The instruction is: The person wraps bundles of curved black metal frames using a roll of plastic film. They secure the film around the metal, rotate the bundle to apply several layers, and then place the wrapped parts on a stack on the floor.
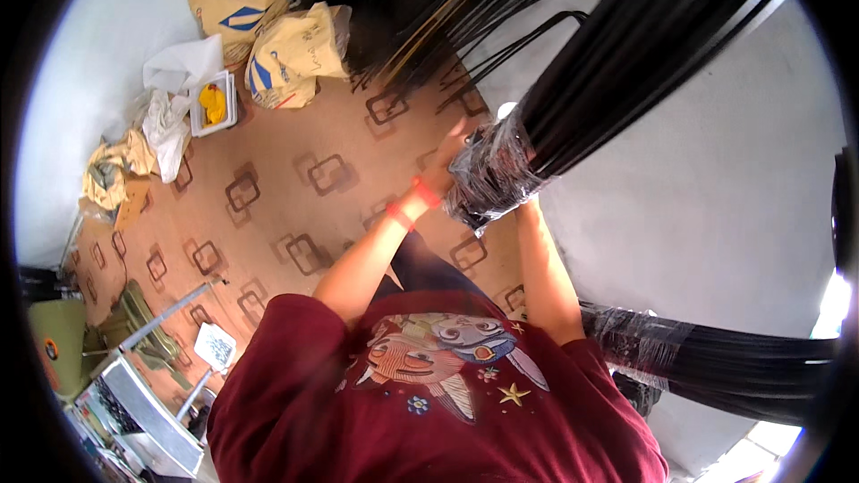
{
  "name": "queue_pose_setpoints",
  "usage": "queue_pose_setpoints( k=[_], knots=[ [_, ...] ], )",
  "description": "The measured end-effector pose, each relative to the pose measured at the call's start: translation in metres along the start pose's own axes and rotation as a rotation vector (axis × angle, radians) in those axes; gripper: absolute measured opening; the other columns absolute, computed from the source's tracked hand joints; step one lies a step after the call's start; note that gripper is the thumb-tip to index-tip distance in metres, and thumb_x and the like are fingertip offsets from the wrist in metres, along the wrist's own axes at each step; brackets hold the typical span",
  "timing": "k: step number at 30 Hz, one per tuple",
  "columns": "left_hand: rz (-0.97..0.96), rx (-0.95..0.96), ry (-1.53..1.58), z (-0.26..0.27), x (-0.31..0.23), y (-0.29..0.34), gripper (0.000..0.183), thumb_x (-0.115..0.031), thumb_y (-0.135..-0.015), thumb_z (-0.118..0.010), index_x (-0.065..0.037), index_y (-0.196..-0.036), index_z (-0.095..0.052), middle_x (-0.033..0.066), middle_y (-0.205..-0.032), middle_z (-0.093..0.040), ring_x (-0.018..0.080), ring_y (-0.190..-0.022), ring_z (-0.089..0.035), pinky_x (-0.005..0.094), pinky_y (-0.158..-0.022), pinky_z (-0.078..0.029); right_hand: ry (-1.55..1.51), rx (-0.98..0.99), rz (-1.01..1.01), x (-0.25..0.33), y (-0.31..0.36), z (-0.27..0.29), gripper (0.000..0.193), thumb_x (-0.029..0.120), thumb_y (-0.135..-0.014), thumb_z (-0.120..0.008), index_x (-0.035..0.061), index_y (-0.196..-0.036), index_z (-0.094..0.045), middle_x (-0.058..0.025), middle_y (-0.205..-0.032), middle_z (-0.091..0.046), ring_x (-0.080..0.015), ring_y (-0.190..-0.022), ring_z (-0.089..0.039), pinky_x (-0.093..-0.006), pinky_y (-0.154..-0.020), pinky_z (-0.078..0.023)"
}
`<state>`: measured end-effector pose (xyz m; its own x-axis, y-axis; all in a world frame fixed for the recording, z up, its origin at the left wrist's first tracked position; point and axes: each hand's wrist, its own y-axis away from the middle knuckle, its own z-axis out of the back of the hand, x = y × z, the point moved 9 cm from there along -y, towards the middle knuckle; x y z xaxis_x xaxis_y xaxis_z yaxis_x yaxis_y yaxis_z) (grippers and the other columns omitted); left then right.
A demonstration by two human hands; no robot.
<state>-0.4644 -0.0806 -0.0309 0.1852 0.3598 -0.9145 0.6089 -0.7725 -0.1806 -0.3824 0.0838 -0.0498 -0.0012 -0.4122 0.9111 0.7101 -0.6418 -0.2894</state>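
Bundle of black strips (617,63) before me, near end wrapped in clear film (494,168); my left hand (452,150) against that end, grip unclear; my right hand hidden behind, state unknown; any wrapping left, not shown.

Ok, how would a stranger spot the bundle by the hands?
From the maroon shirt, follow both forearms up to a black bundle. Shiny film wraps its lower end; unlike the wrapped bundle at lower right, it slants upward.
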Motion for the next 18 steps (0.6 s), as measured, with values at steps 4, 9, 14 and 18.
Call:
queue_pose_setpoints(
  k=[4,9,14,18],
  knots=[
    [-0.052,-0.067,-0.197,-0.046,-0.035,0.058,0.09,-0.022,-0.065,-0.074,0.004,-0.132,-0.02,0.0228,-0.135,-0.027,0.0303,-0.128,-0.027,0.0409,-0.106,-0.021,0.572,-0.397,0.033,0.087,0.01,0.056,0.055,0.024,-0.071,-0.065,-0.0024,-0.113,-0.042,-0.0206,-0.104,-0.051,-0.0374,-0.101,-0.047,-0.0414,-0.086,-0.037],
    [-0.078,-0.263,-0.474,-0.094,0.001,0.032,0.088,-0.025,-0.055,-0.081,0.007,-0.12,-0.031,0.0235,-0.112,-0.046,0.0328,-0.106,-0.048,0.0416,-0.087,-0.04,0.723,-0.492,-0.203,0.126,0.038,0.103,0.06,0.021,-0.062,-0.074,-0.0013,-0.11,-0.046,-0.0188,-0.102,-0.053,-0.0328,-0.096,-0.052,-0.041,-0.084,-0.041],
    [-0.052,-0.344,-0.43,-0.106,-0.008,0.019,0.075,-0.023,-0.058,-0.081,0.002,-0.113,-0.039,0.0165,-0.1,-0.059,0.0246,-0.09,-0.059,0.035,-0.077,-0.048,0.125,-0.427,-0.304,0.127,0.102,0.146,0.058,0.023,-0.067,-0.072,-0.0001,-0.113,-0.046,-0.0129,-0.108,-0.055,-0.0213,-0.097,-0.054,-0.0328,-0.085,-0.043],
    [0.048,-0.236,-0.447,-0.103,0.0,0.022,0.079,-0.029,-0.061,-0.08,0.003,-0.117,-0.034,0.021,-0.108,-0.053,0.0264,-0.097,-0.055,0.0364,-0.082,-0.045,-0.107,-0.208,-0.242,0.133,0.125,0.122,0.061,0.022,-0.069,-0.071,0.0001,-0.118,-0.044,-0.0112,-0.111,-0.052,-0.0186,-0.103,-0.05,-0.0328,-0.089,-0.04]
  ],
)
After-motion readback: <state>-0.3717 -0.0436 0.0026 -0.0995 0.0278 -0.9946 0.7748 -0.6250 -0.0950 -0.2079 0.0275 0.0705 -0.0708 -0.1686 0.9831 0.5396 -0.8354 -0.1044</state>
